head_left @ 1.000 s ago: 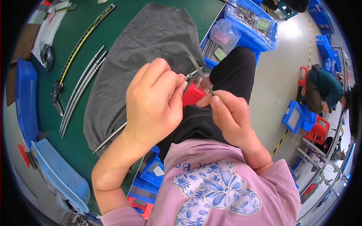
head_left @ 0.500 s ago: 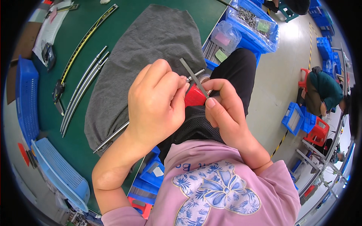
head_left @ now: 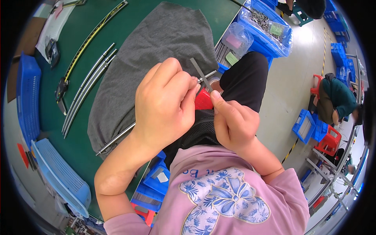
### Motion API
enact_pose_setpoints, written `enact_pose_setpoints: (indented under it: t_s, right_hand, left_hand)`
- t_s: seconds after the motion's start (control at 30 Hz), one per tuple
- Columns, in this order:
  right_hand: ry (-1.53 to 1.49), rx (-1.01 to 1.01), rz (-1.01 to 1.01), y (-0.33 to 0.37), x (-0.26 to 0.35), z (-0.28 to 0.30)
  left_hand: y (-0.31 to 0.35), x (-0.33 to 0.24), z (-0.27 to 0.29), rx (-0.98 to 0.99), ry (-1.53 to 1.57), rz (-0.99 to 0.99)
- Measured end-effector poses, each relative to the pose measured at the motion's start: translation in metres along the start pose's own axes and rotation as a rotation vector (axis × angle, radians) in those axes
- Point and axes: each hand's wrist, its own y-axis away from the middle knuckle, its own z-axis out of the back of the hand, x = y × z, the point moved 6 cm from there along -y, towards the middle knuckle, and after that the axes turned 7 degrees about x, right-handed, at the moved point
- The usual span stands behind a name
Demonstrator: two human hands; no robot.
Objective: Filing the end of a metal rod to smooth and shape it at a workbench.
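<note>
My left hand (head_left: 166,102) is closed around a slim metal rod (head_left: 116,138). The rod runs slantwise beneath my left wrist, and its far end pokes out beyond my fingertips. In my right hand (head_left: 236,121) the thumb and curled fingers pinch a narrow flat grey strip (head_left: 200,71), perhaps a file. That strip crosses the rod's far end; whether the two touch I cannot tell. Under my left hand a dark grey cloth (head_left: 156,43) lies over the green table (head_left: 129,23). My palm hides the rod's middle.
Several thin metal rods (head_left: 88,88) lie left of the cloth, beside a long caliper (head_left: 84,47). Blue baskets (head_left: 62,172) line the left edge. A blue bin (head_left: 270,23) of small metal parts stands at far right. A person (head_left: 337,98) sits bent over further right.
My right hand has rolled over and shifted upward, with its fingers curled in more. The grey strip has moved slightly along the rod's end. My left hand keeps its hold.
</note>
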Motion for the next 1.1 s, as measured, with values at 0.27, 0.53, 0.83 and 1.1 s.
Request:
enact_pose_setpoints:
  t_s: [0.27, 0.53, 0.83, 1.1]
  right_hand:
    - [0.113, 0.066, 0.034, -0.010, 0.004, 0.003]
    - [0.180, 0.033, 0.045, -0.013, 0.003, 0.005]
    - [0.121, -0.070, 0.056, -0.010, 0.000, -0.004]
    - [0.122, -0.064, 0.035, -0.005, -0.002, -0.006]
  left_hand:
    - [-0.001, -0.002, -0.001, 0.014, -0.008, -0.010]
    - [-0.003, -0.007, 0.000, -0.019, -0.006, -0.037]
    - [-0.001, -0.006, 0.000, -0.024, -0.004, -0.037]
    - [0.000, -0.004, -0.003, 0.028, -0.010, -0.004]
